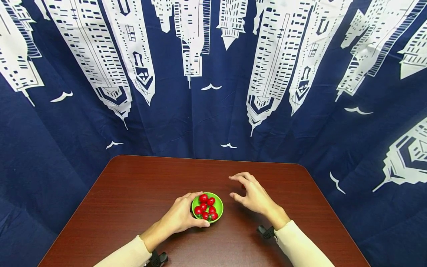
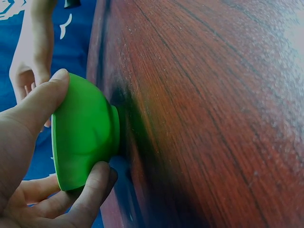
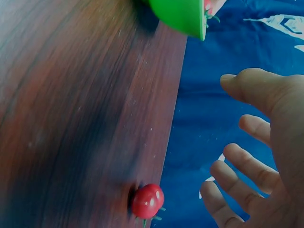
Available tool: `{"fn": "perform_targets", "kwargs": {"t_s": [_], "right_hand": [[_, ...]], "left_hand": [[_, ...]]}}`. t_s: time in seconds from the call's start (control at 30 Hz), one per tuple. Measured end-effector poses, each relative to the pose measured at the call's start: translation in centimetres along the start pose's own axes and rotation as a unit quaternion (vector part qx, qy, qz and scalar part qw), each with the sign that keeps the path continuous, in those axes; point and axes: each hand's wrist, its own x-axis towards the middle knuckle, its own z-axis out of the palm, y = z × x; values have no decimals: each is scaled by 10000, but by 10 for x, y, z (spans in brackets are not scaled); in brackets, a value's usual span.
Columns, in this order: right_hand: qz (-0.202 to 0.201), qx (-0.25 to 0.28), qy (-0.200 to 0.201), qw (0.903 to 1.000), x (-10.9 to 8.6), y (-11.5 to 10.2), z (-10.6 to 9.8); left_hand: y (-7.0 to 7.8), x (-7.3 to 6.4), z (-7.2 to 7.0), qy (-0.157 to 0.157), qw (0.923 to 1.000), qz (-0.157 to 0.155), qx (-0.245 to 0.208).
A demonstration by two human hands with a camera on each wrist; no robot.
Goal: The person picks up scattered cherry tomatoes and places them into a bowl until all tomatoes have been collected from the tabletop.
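A green bowl [image 1: 218, 217] holds several red cherry tomatoes [image 1: 203, 198]. My left hand [image 1: 182, 214] grips the bowl from its left side, thumb at the near rim and fingers round the far side. In the left wrist view the bowl's foot is close over the tabletop. To the right of the bowl, my right hand [image 1: 255, 196] hovers over the table with fingers apart and slightly bent, holding nothing. The right wrist view has red cherry tomatoes [image 3: 147, 201] with green stems on the wood, seemingly a pair pressed together; in the head view the right hand mostly hides them.
The brown wooden table [image 1: 143, 185] has rounded far corners. Behind it and at both sides hangs a dark blue cloth [image 1: 166, 122] printed with white buildings and birds. Each wrist wears a small black camera [image 1: 265, 232].
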Motion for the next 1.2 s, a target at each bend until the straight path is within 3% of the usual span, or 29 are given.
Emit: {"fn": "perform_targets", "kwargs": {"t_s": [0.37, 0.83, 1.2], "right_hand": [[293, -80, 104, 9995, -1, 26, 1], [810, -32, -146, 9966, -8, 56, 6], [1099, 60, -446, 9929, -10, 67, 9]], "left_hand": [[0, 0, 1, 17, 10000, 9, -25], [0, 0, 0, -28, 10000, -48, -12], [0, 0, 0, -29, 10000, -68, -41]]}}
